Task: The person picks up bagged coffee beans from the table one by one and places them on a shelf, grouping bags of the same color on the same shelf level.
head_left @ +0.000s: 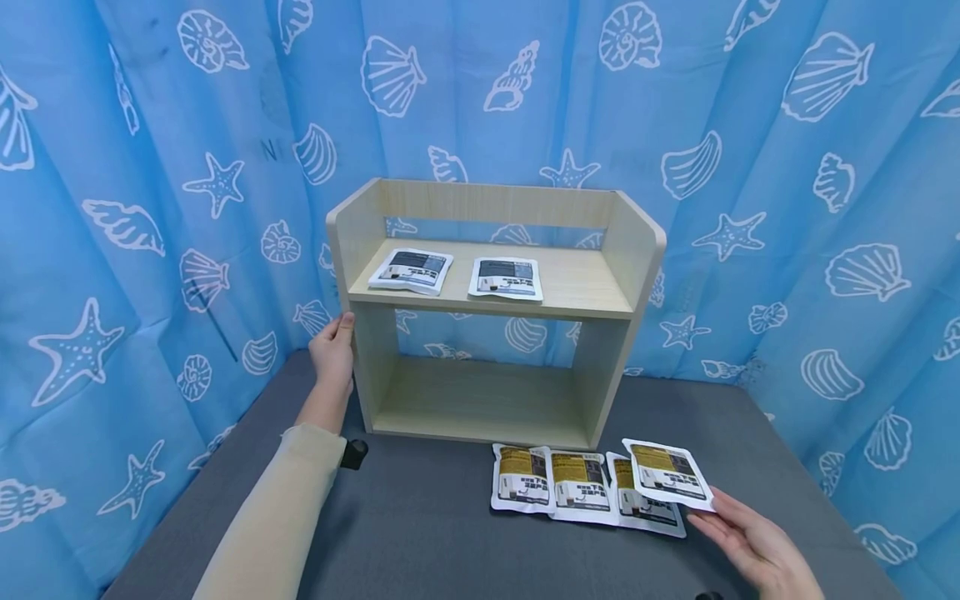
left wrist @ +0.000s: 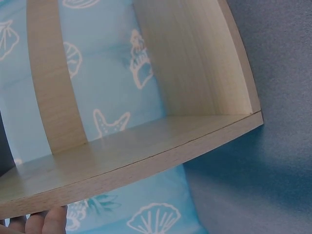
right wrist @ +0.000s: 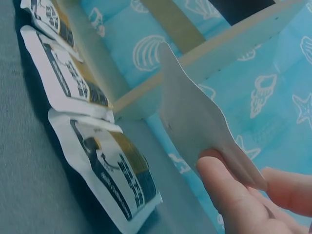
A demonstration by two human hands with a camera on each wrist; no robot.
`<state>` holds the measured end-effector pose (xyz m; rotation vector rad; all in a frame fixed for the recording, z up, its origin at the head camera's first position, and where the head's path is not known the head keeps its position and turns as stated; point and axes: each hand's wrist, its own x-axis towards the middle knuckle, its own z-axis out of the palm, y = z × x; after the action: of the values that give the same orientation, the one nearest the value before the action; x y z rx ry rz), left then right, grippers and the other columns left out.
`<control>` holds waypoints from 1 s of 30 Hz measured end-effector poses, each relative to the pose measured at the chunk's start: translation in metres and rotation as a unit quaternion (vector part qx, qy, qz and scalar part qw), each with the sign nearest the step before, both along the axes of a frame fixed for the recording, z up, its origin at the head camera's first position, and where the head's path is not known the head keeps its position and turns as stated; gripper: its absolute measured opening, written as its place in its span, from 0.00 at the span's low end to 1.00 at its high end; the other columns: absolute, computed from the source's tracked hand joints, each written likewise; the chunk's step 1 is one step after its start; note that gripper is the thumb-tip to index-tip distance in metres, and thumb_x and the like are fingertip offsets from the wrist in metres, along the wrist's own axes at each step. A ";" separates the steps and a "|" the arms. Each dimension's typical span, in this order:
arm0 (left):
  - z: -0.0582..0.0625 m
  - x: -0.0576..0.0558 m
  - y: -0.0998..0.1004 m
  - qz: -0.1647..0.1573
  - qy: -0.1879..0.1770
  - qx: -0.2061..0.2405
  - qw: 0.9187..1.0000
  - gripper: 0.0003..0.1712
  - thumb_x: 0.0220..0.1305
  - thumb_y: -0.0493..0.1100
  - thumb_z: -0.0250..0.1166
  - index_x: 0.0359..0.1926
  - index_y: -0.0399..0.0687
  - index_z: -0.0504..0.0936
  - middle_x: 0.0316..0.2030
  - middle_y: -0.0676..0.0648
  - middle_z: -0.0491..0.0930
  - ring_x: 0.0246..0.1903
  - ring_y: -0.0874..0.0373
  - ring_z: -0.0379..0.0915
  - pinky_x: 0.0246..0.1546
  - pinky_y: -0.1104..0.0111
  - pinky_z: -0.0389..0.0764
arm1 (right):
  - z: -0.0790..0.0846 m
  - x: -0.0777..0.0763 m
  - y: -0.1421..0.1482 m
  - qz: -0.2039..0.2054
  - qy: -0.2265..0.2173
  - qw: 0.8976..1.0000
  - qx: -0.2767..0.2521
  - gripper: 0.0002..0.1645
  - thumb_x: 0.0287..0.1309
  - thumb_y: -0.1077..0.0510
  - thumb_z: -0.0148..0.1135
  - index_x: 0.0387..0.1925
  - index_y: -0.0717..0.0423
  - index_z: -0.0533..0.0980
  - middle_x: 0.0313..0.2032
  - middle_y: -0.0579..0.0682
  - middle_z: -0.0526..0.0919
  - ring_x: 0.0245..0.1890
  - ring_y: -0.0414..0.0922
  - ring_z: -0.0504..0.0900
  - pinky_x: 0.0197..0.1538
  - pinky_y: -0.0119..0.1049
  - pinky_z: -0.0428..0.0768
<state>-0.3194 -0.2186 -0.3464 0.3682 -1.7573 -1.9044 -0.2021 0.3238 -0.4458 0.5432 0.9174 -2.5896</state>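
My left hand (head_left: pixel 332 346) holds the left side panel of a pale wooden two-tier shelf (head_left: pixel 495 306); in the left wrist view several fingers (left wrist: pixel 53 220) touch the panel's outer face. On the right, my right hand (head_left: pixel 757 542) pinches a white flat pouch with a brown-and-white label (head_left: pixel 667 471) by its near corner. In the right wrist view the pouch's plain back (right wrist: pixel 195 117) shows, lifted above the table. Below it lies a row of similar pouches, a left one (head_left: pixel 522 477), a middle one (head_left: pixel 579 483) and a partly covered right one (head_left: pixel 645 510).
Two pouches with dark labels lie on the upper board, one at left (head_left: pixel 411 271) and one near the middle (head_left: pixel 506 278). The shelf stands on a dark grey table (head_left: pixel 420 533). A blue curtain with white shells (head_left: pixel 480 83) hangs behind and at both sides.
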 end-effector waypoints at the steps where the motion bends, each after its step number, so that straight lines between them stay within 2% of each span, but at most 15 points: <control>1: 0.000 0.000 0.000 0.001 -0.001 0.000 1.000 0.31 0.70 0.56 0.54 0.65 0.40 0.70 0.66 0.41 0.68 0.66 0.49 0.62 0.64 0.59 0.65 | 0.001 0.000 -0.002 0.003 0.003 1.000 0.003 0.27 0.74 0.65 0.36 0.26 0.60 0.80 0.33 0.62 0.83 0.37 0.53 0.84 0.63 0.47 0.68; 7: 0.000 0.000 0.000 0.002 -0.004 0.004 1.000 0.31 0.70 0.55 0.55 0.65 0.40 0.71 0.66 0.42 0.68 0.66 0.50 0.62 0.65 0.59 0.65 | 0.004 0.000 -0.013 0.009 0.014 1.000 0.021 0.18 0.70 0.70 0.47 0.27 0.59 0.80 0.33 0.61 0.83 0.36 0.53 0.84 0.61 0.49 0.70; 11: -0.001 0.001 0.000 0.003 -0.001 0.005 1.000 0.30 0.70 0.55 0.55 0.64 0.39 0.71 0.66 0.41 0.68 0.66 0.49 0.62 0.65 0.59 0.65 | 0.005 0.000 -0.019 0.022 0.026 0.999 0.025 0.16 0.66 0.72 0.53 0.27 0.58 0.81 0.34 0.60 0.83 0.37 0.52 0.84 0.59 0.48 0.72; 24: -0.001 -0.001 0.000 0.006 -0.009 0.005 1.000 0.31 0.69 0.56 0.55 0.65 0.42 0.72 0.65 0.42 0.69 0.64 0.50 0.64 0.63 0.60 0.67 | 0.006 -0.002 -0.041 0.015 0.033 0.997 0.068 0.18 0.68 0.69 0.52 0.26 0.55 0.82 0.34 0.58 0.84 0.38 0.50 0.85 0.57 0.48 0.74; 30: -0.002 -0.003 0.000 0.008 0.001 0.006 1.000 0.31 0.69 0.57 0.55 0.64 0.41 0.73 0.64 0.41 0.71 0.63 0.50 0.66 0.62 0.60 0.68 | 0.010 -0.004 -0.048 0.016 0.033 0.996 0.080 0.18 0.68 0.69 0.52 0.26 0.54 0.82 0.34 0.58 0.84 0.38 0.49 0.85 0.57 0.48 0.73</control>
<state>-0.3220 -0.2183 -0.3481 0.3833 -1.7373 -1.9053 -0.2063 0.2756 -0.4361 0.4833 1.1535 -2.5319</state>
